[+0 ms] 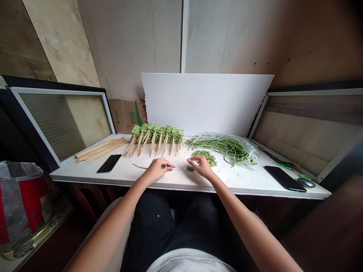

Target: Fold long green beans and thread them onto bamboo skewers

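My left hand point(159, 170) is closed round a long green bean point(139, 166); one end trails left over the white table point(176, 182) and a short tip shows past the fingertips. Just left of a heap of cut bean pieces point(209, 156), my right hand point(199, 166) has its thumb and fingers bent together above a small bunch of short pieces point(190, 168). Whether those fingers hold anything is too small to tell. Behind my left hand, skewered bean pieces point(159, 132) are stacked in rows, their sticks pointing toward me.
Bare skewers point(100, 150) and a phone point(109, 163) lie left. Long beans point(227, 147) rest in clear plastic at right, near another phone point(284, 178) and a round dark object point(306, 182). A white board point(204, 102) and a carton point(127, 113) stand behind.
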A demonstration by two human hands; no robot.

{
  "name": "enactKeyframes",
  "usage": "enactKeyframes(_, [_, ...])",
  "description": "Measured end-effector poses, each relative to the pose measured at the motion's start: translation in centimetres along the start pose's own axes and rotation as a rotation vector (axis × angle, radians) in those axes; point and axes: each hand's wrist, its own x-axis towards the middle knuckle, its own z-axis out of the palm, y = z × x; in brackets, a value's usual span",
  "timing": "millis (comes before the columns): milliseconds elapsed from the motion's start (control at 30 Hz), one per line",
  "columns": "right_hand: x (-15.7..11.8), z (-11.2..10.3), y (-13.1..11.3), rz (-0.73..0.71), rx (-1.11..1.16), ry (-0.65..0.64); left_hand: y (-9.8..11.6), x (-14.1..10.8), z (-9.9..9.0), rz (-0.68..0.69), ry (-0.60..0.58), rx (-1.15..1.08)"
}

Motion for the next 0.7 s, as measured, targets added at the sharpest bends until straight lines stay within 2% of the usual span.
enactKeyframes(100, [-0.1,-0.3,-2.5,-0.017,0.185,-0.109,0.0,0.0,0.4,0.021,0.033,0.002])
enactKeyframes(200, [-0.7,-0.1,-5.2,-0.114,0.315,-0.297,0.0,0.1,0.9,0.054,0.072,-0.012])
enactKeyframes(233, [-0.9,0.0,-5.9,-0.145,0.327,-0.318,0.0,0.1,1.1,0.064,0.082,-0.015])
enactKeyframes(333, [-1.4,0.4,-6.8,-0.179,0.314,-0.237,0.3,0.2,1.4,0.072,0.105,-0.025])
enactKeyframes(500, [-1.1,0.3,-6.4,-0.178,0.31,-0.128,0.9,0.1,1.2,0.066,0.105,-0.025])
enactKeyframes(700, [-0.7,-0.4,-6.3,-0.107,0.325,-0.04,1.0,0.0,0.4,0.048,0.123,0.019])
